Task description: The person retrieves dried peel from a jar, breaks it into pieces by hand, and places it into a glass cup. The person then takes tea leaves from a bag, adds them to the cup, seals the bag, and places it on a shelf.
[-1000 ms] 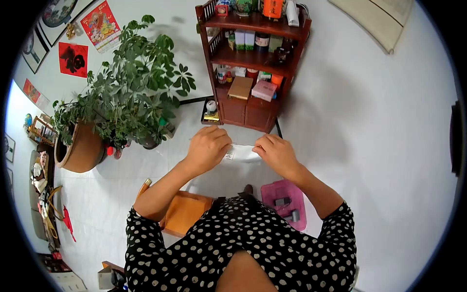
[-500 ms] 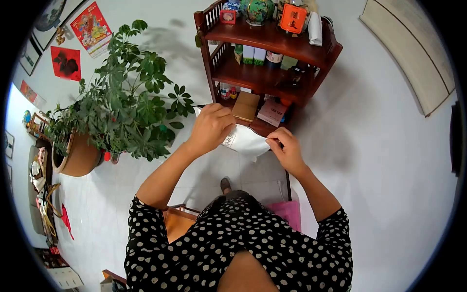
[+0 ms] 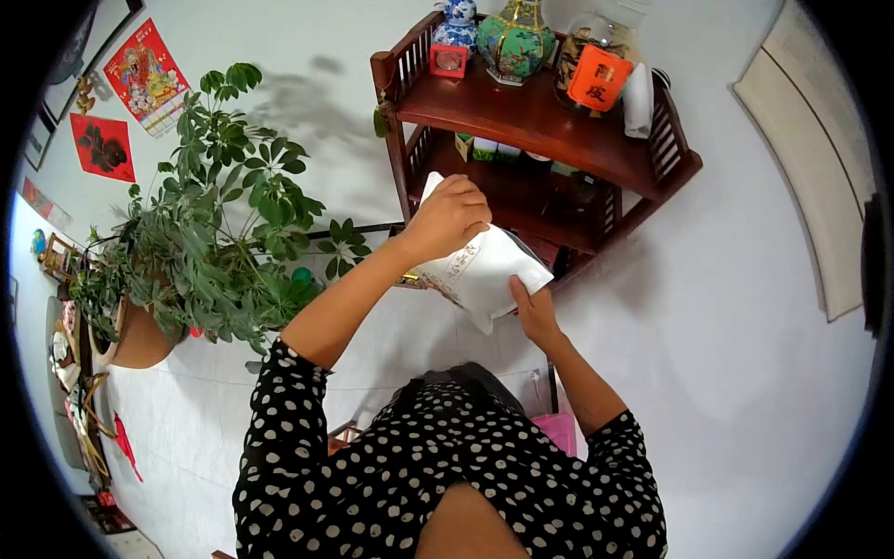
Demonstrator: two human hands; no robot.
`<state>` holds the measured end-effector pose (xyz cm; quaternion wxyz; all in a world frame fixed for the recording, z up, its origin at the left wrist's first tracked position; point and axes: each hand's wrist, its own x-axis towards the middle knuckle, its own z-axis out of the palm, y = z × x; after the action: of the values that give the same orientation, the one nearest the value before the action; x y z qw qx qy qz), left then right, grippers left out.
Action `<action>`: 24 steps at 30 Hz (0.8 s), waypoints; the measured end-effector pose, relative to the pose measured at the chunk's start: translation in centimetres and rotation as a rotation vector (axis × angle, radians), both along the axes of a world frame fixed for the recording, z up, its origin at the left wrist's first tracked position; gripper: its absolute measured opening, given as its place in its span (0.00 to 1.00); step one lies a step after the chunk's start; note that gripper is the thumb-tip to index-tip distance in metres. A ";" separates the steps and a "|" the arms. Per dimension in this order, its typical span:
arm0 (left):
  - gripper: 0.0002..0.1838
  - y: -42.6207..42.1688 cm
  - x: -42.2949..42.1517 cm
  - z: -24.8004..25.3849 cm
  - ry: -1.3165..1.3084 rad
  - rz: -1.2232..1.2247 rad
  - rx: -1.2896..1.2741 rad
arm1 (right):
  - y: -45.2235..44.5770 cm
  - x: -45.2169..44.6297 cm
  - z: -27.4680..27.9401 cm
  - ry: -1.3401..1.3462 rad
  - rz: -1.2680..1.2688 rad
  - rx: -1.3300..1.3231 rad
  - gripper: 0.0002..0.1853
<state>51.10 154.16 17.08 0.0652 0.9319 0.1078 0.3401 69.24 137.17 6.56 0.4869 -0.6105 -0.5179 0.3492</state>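
A white pouch (image 3: 491, 281) with printed characters and a picture on its front hangs tilted between my two hands. My left hand (image 3: 443, 220) is closed on its upper left part, with the fingers bent over the edge. At the right edge, my right hand (image 3: 535, 313) pinches the pouch, its thumb lying on the front face. Behind the pouch, a dark reddish wooden shelf (image 3: 521, 102) stands close by, and its lower part is hidden by the pouch and my hands.
On the shelf top stand a blue-and-white vase (image 3: 456, 28), a green vase (image 3: 515, 47), a glass jar with an orange label (image 3: 599, 79) and a white roll (image 3: 638, 102). A large potted plant (image 3: 219, 224) spreads on the left. A pink box (image 3: 557, 431) is low on the right.
The pouch has been lifted and turned, so more of its printed front shows. Both hands keep hold of it. My view has shifted, and the shelf looks larger and nearer.
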 end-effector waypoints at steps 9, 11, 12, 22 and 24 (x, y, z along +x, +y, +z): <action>0.26 2.3 1.1 -3.8 -0.163 0.360 -0.122 | 10.0 1.0 -3.6 0.344 -0.165 0.031 0.24; 0.25 1.8 -0.5 -5.2 -0.152 0.419 -0.213 | 12.2 1.3 -3.9 0.477 -0.203 0.028 0.28; 0.24 1.7 -1.3 -6.1 -0.148 0.446 -0.257 | 13.3 1.4 -3.9 0.531 -0.214 0.010 0.30; 0.13 -4.1 -8.0 -12.9 -0.200 0.765 -0.529 | 24.6 -3.1 -3.6 0.505 -0.385 0.040 0.37; 0.13 -5.7 -9.1 -13.7 -0.215 0.842 -0.571 | 26.6 -3.7 -4.0 0.483 -0.346 0.037 0.36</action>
<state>41.98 148.43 3.37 0.1849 0.7127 0.5545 0.3878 65.56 163.80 2.55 0.6592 -0.5801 -0.2817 0.3869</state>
